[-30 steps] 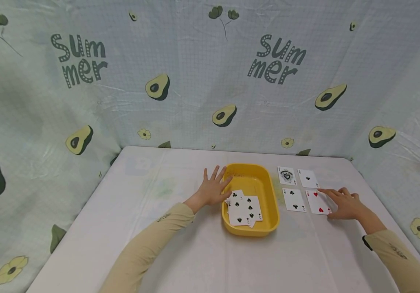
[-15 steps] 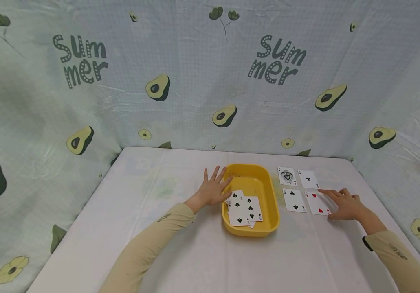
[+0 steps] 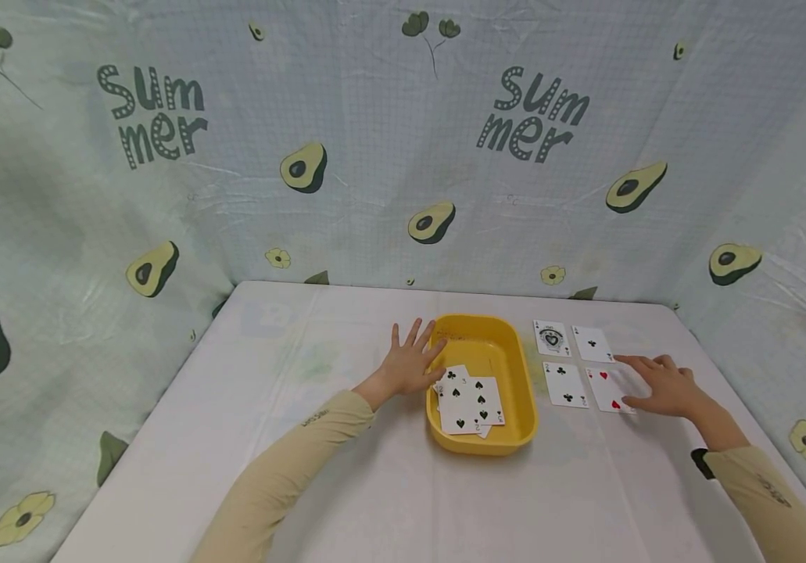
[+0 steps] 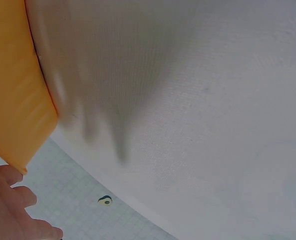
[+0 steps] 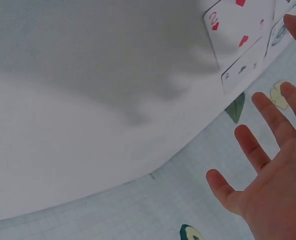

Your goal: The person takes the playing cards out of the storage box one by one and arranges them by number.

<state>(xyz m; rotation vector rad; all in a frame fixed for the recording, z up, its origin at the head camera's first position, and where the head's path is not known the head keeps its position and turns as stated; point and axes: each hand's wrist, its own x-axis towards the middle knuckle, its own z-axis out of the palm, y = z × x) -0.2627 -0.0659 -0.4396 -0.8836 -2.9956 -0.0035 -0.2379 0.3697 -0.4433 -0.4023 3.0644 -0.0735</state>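
My left hand [image 3: 406, 364] rests with spread, straight fingers on the left rim of a yellow plastic tub [image 3: 499, 344]. The left wrist view shows its fingertips at the edge of that tub [image 4: 18, 80]. Over the right part of a two of hearts [image 3: 605, 389] is my right hand [image 3: 663, 385], fingers apart and nothing held. That same spread hand [image 5: 275, 175] appears raised above the table in the right wrist view. Left of the two of hearts lies a two of clubs [image 3: 565, 385]. Behind them lie an ace with an ornate black emblem [image 3: 551, 338] and an ace of clubs [image 3: 591, 344].
Several face-up black-suited playing cards [image 3: 460, 403] overlap in the near part of the tub. A white cloth covers the table [image 3: 346, 500]. Behind it hangs a pale curtain [image 3: 367, 117] printed with avocados, meeting the table's back edge.
My right hand has shifted slightly up and back from the two of hearts, its thumb lifting off the near right corner. The left hand and the cards stay put.
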